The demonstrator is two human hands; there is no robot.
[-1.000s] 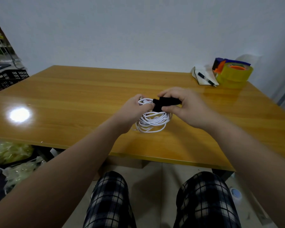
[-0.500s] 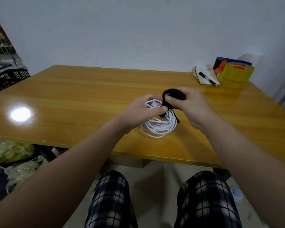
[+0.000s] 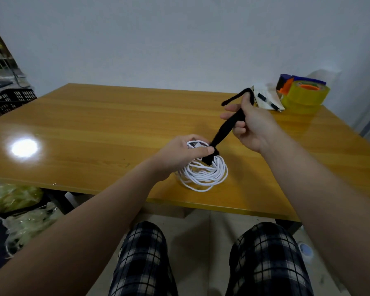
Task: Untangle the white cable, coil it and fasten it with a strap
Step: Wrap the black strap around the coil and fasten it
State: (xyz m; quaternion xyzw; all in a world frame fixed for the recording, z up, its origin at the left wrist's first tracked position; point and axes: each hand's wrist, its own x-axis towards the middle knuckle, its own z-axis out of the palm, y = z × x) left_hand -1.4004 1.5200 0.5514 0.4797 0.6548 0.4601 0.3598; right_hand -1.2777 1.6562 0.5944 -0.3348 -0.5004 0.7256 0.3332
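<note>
At lower centre, the left hand (image 3: 179, 152) pinches the top of the coiled white cable (image 3: 203, 175) between thumb and curled fingers, right where the black strap (image 3: 223, 130) loops round the bundle. The coil's lower turns rest on the wooden table (image 3: 94, 124), and they look loose and uneven. From the pinch the strap runs taut up to the right into the right hand (image 3: 253, 127), whose fingers are curled round it. The strap's free end sticks out above that hand and bends left.

The main risk is probably the pull itself. If the left pinch slackens while the right hand draws the strap tight, the bundle may lift or drag, and outer turns could slip free of the loop. The strap would then bind only part of the coil. A twisted strap might also fail to close on itself.

The coil lies near the table's front edge, so a loosened turn could hang over it toward the knees. Room for moving lies to the left and behind the coil, where the wood shows only a bright reflection. To the upper right it is tighter: a notepad (image 3: 265, 97) with a pen (image 3: 267, 102) and stacked tape rolls (image 3: 305, 97) sit beyond the right hand, and a wider pull that way could brush them.
</note>
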